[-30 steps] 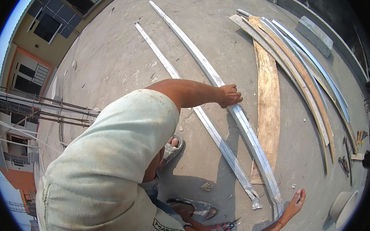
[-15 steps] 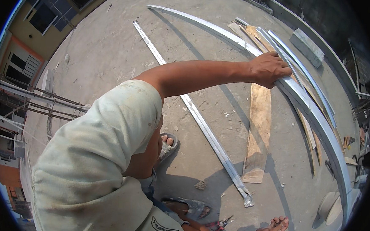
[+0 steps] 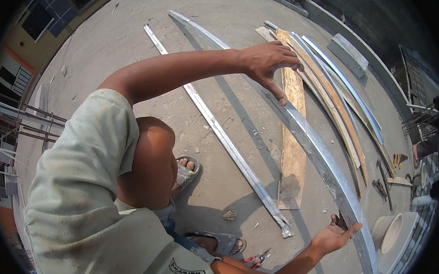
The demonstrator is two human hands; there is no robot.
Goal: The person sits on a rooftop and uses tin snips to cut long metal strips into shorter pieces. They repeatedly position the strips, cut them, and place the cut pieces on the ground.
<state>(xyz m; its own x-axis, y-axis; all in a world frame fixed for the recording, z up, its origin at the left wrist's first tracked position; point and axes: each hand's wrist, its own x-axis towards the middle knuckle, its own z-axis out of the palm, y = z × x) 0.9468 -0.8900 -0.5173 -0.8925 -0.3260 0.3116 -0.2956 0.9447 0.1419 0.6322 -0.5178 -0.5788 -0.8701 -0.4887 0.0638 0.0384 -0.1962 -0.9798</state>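
A long silvery metal profile (image 3: 324, 156), bowed by the lens, runs from the far middle to the near right. Its shadow lies apart from it on the floor. My left hand (image 3: 266, 64) reaches across with thumb and fingers spread over the profile, hiding a stretch of it; whether the thumb touches is unclear. Farther down, my right hand (image 3: 335, 237) holds the profile's near part, thumb against its side and some fingers hidden. A second, thinner metal length (image 3: 220, 132) lies on the concrete to the left. Between the two lies a wooden board (image 3: 292, 176).
Wooden strips (image 3: 328, 88) and metal lengths (image 3: 365, 103) lie at the right. Beyond them rests a concrete block (image 3: 348, 54). Red-handled pliers (image 3: 256, 260) sit by my foot. A round pale bucket (image 3: 388, 233) stands near right, and rebar (image 3: 44, 121) juts in at left.
My left hand has loosened its grip and moved left, fingers now spread. My right hand has risen from low beside the profile and taken hold of it. The view has shifted somewhat.
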